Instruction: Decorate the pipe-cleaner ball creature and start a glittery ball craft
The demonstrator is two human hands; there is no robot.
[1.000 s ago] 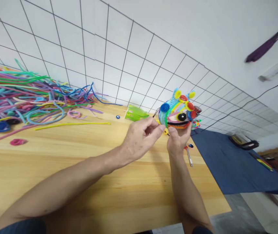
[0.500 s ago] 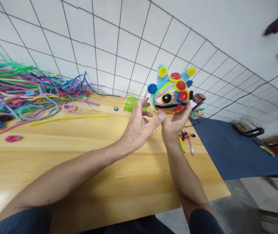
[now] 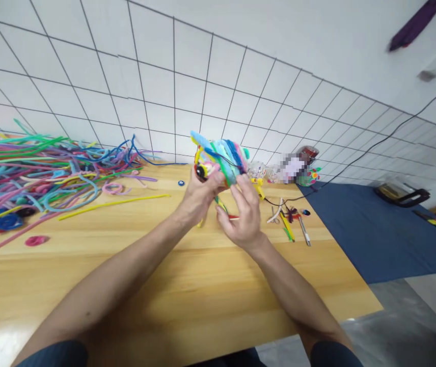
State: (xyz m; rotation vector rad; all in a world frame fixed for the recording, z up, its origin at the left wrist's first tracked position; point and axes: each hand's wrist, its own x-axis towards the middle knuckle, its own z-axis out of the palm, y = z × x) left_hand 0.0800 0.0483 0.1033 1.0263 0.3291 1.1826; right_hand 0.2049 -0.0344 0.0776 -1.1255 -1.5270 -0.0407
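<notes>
A colourful pipe-cleaner animal head (image 3: 228, 155) is held up above the table, turned so its striped blue and green back shows, with one black eye at its left. My left hand (image 3: 197, 196) is closed on its lower left part, thumb across the near side. At its lower right edge, the fingertips of my right hand (image 3: 244, 214) touch or nearly touch it. That hand's thumb and fingers are apart. Yellow, green and red strips hang between my hands, partly hidden.
Many pipe cleaners (image 3: 50, 173) are heaped at the left. A yellow pipe cleaner (image 3: 114, 206), a pink coil (image 3: 36, 240) and a small blue disc (image 3: 181, 183) lie nearer. On the right are a pen (image 3: 304, 232), a black cable (image 3: 374, 140) and a blue cloth (image 3: 359, 229).
The head has moved left and turned from its face to its striped back. My left hand has taken hold of it, while my right hand has loosened its grip.
</notes>
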